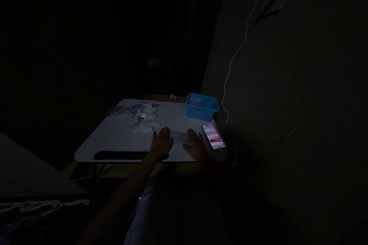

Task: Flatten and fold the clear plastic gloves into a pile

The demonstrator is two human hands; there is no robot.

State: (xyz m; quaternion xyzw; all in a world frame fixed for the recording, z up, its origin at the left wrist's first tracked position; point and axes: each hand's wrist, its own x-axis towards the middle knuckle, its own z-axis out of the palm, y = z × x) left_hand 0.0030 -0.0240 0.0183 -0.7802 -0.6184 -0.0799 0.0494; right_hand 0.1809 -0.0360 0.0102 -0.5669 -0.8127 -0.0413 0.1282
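On the white folding table, a clear plastic bag (179, 136) lies flat between my two hands; the dim light hides what, if anything, is inside it. My left hand (162, 143) rests on the bag's left end, palm down with the fingers stretched out. At the other end, my right hand (196, 145) presses flat on the bag, fingers extended. Several pale, whitish items (146, 120) lie in a row left of my hands, beside crumpled clear plastic (122, 110). What the pale items are is too dark to tell.
A blue plastic basket (201, 112) with clear plastic inside stands at the table's back right. A lit phone (213, 136) lies near the right edge. A white cable (230, 69) hangs from a wall socket. The table (94, 138) has a black slot (123, 155) along its front.
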